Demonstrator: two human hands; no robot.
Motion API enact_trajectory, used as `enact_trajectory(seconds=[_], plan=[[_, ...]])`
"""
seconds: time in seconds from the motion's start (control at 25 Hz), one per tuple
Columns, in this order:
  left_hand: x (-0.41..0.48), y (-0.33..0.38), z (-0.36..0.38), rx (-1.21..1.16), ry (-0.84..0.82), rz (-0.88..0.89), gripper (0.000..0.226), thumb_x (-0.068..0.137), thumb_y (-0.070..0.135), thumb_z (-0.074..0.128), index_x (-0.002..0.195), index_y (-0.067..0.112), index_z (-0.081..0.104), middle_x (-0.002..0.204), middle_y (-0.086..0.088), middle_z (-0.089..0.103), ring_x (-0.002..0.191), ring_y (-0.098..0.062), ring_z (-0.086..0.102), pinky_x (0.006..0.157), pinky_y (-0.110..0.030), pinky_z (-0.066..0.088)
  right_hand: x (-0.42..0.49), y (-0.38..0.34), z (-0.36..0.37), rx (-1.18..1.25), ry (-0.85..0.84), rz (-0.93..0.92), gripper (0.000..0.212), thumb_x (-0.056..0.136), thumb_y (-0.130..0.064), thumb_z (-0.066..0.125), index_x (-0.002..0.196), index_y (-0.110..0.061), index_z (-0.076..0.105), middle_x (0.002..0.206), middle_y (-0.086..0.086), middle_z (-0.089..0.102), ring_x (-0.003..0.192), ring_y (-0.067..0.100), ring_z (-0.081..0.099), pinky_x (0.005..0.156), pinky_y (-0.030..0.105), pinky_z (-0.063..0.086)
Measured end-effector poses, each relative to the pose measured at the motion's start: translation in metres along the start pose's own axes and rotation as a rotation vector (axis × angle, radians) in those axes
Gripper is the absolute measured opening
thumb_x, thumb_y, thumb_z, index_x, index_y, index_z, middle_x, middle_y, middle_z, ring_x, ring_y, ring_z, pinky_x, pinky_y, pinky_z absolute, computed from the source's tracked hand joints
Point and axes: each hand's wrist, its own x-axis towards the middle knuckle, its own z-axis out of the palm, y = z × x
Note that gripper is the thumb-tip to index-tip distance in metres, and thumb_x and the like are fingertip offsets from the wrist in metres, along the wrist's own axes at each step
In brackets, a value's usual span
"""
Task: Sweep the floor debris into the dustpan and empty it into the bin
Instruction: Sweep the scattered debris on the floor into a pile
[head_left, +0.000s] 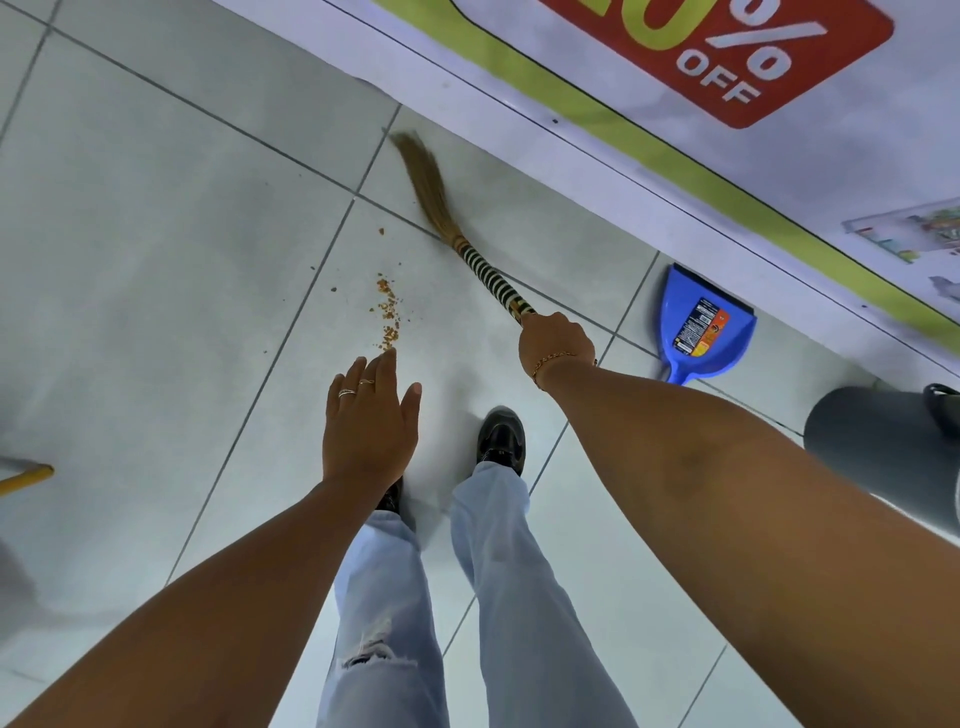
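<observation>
From the head camera, looking down at pale grey floor tiles (156, 218), the right hand (557, 343) is curled tight around the end of a grass broom with a black-and-cream banded handle (488, 275), whose brown bristle head (423, 176) stretches away from that hand toward the base of the wall and looks smeared with motion blur. A gold chain bracelet (550, 359) sits on the right wrist. The left hand (370, 415) hangs open and empty, palm down with fingers loosely spread, two rings on them (one on each of two neighbouring fingers). Just beyond the left fingertips lies a thin trail of small orange-brown crumbs (388, 312), between the two hands and to the left of the broom handle, with a few stray specks farther out. A blue plastic dustpan with a printed label (706, 325) lies flat on the tiles just to the right of the right hand, its handle pointing back toward the person. Farther right, beside the right forearm, stands a dark grey round bin (878, 441), only partly in view. Below the hands are light blue jeans (493, 597) and a black shoe (501, 434). A printed banner with a red "OFF" sign (727, 62) runs along the wall beyond the broom.
</observation>
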Motion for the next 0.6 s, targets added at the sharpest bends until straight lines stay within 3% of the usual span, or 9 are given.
enact_trajectory(seconds=[0.12, 0.32, 0.6], plan=[[-0.002, -0.002, -0.001, -0.013, 0.01, 0.004, 0.05, 0.095, 0.028, 0.044, 0.136, 0.0, 0.036, 0.133, -0.025, 0.052, 0.133, -0.037, 0.037, 0.112, -0.049, 0.028, -0.006, 0.004, 0.006, -0.103, 0.003, -0.047, 0.041, 0.096, -0.011, 0.038, 0.136, -0.014, 0.048, 0.119, 0.01, 0.058, 0.112, 0.031, 0.056, 0.076, 0.036, 0.046], [-0.011, -0.004, -0.001, -0.015, -0.015, 0.016, 0.05, 0.095, 0.029, 0.042, 0.136, 0.001, 0.036, 0.135, -0.024, 0.051, 0.134, -0.036, 0.036, 0.113, -0.048, 0.027, -0.028, 0.016, 0.029, -0.226, -0.03, -0.097, 0.04, 0.098, -0.015, 0.036, 0.137, -0.015, 0.046, 0.122, 0.01, 0.058, 0.115, 0.031, 0.053, 0.085, 0.041, 0.048], [-0.033, -0.022, -0.003, 0.017, -0.027, 0.063, 0.05, 0.095, 0.03, 0.041, 0.137, 0.002, 0.035, 0.136, -0.023, 0.05, 0.135, -0.035, 0.036, 0.113, -0.047, 0.026, -0.089, 0.035, 0.083, -0.146, -0.069, -0.122, 0.048, 0.096, -0.011, 0.04, 0.143, -0.022, 0.036, 0.127, 0.008, 0.052, 0.115, 0.031, 0.051, 0.086, 0.039, 0.046]])
